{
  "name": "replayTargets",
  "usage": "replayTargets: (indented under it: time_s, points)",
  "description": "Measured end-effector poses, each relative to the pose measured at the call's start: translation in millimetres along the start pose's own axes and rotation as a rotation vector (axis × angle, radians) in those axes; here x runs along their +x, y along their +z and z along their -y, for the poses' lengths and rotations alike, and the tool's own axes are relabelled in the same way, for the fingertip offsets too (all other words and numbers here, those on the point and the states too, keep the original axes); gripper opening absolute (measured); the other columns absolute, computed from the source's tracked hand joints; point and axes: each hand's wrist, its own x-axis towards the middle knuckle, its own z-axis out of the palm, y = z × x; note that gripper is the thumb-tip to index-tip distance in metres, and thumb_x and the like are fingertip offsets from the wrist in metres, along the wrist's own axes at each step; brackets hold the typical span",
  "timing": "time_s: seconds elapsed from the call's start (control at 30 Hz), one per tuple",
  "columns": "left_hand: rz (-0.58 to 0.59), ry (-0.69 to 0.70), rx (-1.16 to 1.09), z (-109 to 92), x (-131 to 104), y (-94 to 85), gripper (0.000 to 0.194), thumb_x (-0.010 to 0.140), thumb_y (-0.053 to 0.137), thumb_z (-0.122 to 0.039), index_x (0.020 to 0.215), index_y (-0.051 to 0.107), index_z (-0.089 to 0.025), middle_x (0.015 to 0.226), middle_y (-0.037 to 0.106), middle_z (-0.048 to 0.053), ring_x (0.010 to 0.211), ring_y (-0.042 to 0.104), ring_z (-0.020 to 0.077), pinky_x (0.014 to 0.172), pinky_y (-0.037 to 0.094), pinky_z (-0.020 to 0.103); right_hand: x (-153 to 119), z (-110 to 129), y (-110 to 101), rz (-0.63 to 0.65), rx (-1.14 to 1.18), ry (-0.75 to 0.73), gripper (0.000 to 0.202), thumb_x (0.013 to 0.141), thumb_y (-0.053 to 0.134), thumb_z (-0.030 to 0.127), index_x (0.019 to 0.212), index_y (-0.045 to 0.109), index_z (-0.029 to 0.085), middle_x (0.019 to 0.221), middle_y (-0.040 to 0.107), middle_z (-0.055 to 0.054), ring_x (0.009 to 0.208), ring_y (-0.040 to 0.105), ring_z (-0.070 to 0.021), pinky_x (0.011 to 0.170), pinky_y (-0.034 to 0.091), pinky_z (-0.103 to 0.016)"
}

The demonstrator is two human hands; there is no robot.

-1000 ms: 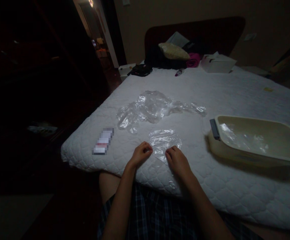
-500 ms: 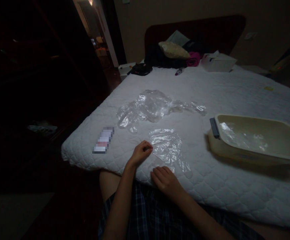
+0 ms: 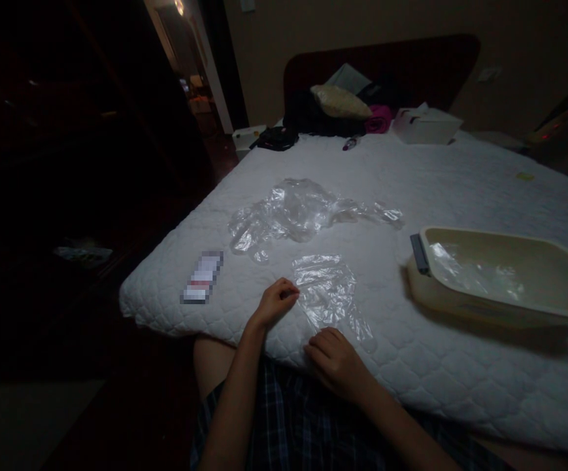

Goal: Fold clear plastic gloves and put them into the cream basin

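Observation:
A clear plastic bag (image 3: 325, 288) lies spread on the quilted white bed, creased and shiny. At its left edge is my left hand (image 3: 278, 299), thumb and fingertips pinched together on the film. My right hand (image 3: 337, 363) rests at the bag's lower edge, fingers side by side and slightly bent over the film. Farther back, more crumpled clear plastic (image 3: 298, 209) stretches across the bed. A beige plastic tub (image 3: 480, 311) with a grey handle clip stands to the right, with clear plastic inside it.
Left of my hands lies a phone-like rectangle (image 3: 202, 278), its surface pixelated. Near the headboard (image 3: 386, 59) are a pale pillow-like bundle (image 3: 340, 103), a magenta roll (image 3: 378, 120), a white box (image 3: 427, 126) and a black bag (image 3: 277, 138). The bed's left edge drops to dark floor.
My right hand has slid a little to the right along the bag's lower edge. My left hand stays at the left edge, and the bag lies almost as before.

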Motion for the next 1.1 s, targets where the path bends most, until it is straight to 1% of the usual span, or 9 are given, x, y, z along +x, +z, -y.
replayTargets:
  time_s: [0.17, 0.33, 0.47, 0.53, 0.67, 0.77, 0.97, 1.1]
  points:
    - [-0.026, -0.013, 0.020, 0.8, 0.3, 0.8, 0.011, 0.074, 0.058, -0.023, 0.080, 0.063, -0.017, 0.079, 0.054, 0.001, 0.067, 0.049, 0.0102, 0.061, 0.038, 0.022, -4.0, 0.0, -4.6, 0.089, 0.081, 0.005, 0.012, 0.076, 0.048, 0.011, 0.083, 0.056, 0.016, 0.086, 0.057, -0.007, 0.083, 0.048, -0.0183, 0.079, 0.038, -0.036]
    - [-0.021, 0.003, 0.020, -0.5, 0.3, 0.5, 0.010, 0.074, 0.056, -0.020, 0.081, 0.063, -0.017, 0.080, 0.054, 0.001, 0.070, 0.050, 0.0105, 0.063, 0.038, 0.022, -6.4, 0.6, -2.1, 0.147, 0.077, -0.015, 0.008, 0.076, 0.052, 0.015, 0.082, 0.056, 0.018, 0.083, 0.057, -0.005, 0.088, 0.047, -0.0190, 0.090, 0.033, -0.041]
    - [-0.014, -0.002, 0.017, -0.4, 0.1, 0.6, 0.011, 0.074, 0.056, -0.019, 0.081, 0.064, -0.017, 0.081, 0.054, 0.002, 0.069, 0.050, 0.0103, 0.061, 0.038, 0.021, -9.2, 0.1, 0.4, 0.167, 0.026, -0.037, 0.009, 0.078, 0.051, 0.015, 0.085, 0.056, 0.018, 0.082, 0.057, -0.004, 0.082, 0.048, -0.0169, 0.093, 0.031, -0.042]
    - [-0.009, 0.000, 0.014, 0.1, 0.1, 0.7, 0.011, 0.075, 0.056, -0.020, 0.081, 0.064, -0.017, 0.081, 0.054, 0.002, 0.069, 0.050, 0.0103, 0.062, 0.038, 0.021, -10.5, 0.3, 2.4, 0.152, -0.024, -0.057, 0.010, 0.079, 0.050, 0.014, 0.085, 0.057, 0.017, 0.081, 0.057, -0.005, 0.079, 0.049, -0.0161, 0.093, 0.032, -0.041]
    - [-0.004, -0.003, 0.006, 0.8, 0.7, 1.0, 0.012, 0.075, 0.056, -0.020, 0.081, 0.065, -0.017, 0.081, 0.054, 0.002, 0.069, 0.050, 0.0101, 0.062, 0.037, 0.021, -13.2, 2.0, 6.7, 0.075, -0.128, -0.154, 0.012, 0.082, 0.048, 0.011, 0.088, 0.058, 0.015, 0.082, 0.059, -0.005, 0.077, 0.051, -0.0161, 0.092, 0.034, -0.041]
    - [-0.004, -0.008, 0.004, 0.6, 1.3, 1.1, 0.012, 0.075, 0.056, -0.020, 0.081, 0.065, -0.017, 0.081, 0.054, 0.002, 0.069, 0.050, 0.0099, 0.061, 0.037, 0.021, -16.3, 3.7, 8.8, 0.060, -0.179, -0.196, 0.013, 0.083, 0.047, 0.011, 0.086, 0.059, 0.014, 0.078, 0.060, -0.004, 0.074, 0.052, -0.0156, 0.091, 0.037, -0.040]
    - [0.002, -0.029, 0.007, 0.1, 1.0, 0.8, 0.012, 0.074, 0.057, -0.021, 0.081, 0.066, -0.017, 0.083, 0.054, 0.002, 0.068, 0.050, 0.0100, 0.061, 0.037, 0.021, -29.7, 9.1, 17.3, -0.064, -0.229, -0.229, 0.017, 0.082, 0.047, 0.010, 0.092, 0.061, 0.011, 0.091, 0.064, -0.007, 0.083, 0.056, -0.0183, 0.092, 0.039, -0.042]
    - [-0.007, -0.033, 0.011, 2.7, 0.5, 2.0, 0.012, 0.074, 0.057, -0.021, 0.081, 0.066, -0.017, 0.083, 0.055, 0.002, 0.069, 0.051, 0.0103, 0.061, 0.038, 0.021, -40.8, 14.3, 25.8, -0.070, -0.225, -0.233, 0.017, 0.083, 0.047, 0.011, 0.088, 0.063, 0.013, 0.092, 0.065, -0.007, 0.086, 0.057, -0.0188, 0.092, 0.040, -0.042]
